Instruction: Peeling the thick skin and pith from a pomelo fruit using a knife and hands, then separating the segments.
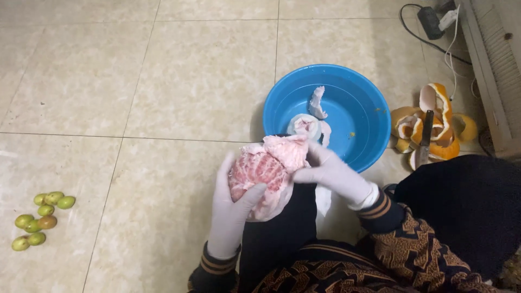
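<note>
Peeling stage: your left hand (230,209) cups the pink fruit (263,174), right hand (325,171) pinches its white skin (287,149). Next, judged: tear gently over the blue basin (347,89).

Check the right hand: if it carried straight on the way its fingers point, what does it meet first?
The right hand points left across the frame, fingers already on the peeled pink citrus fruit, so that comes first. The left hand cups the fruit's far side, likely next. Depth is hard to judge from one view.
</note>
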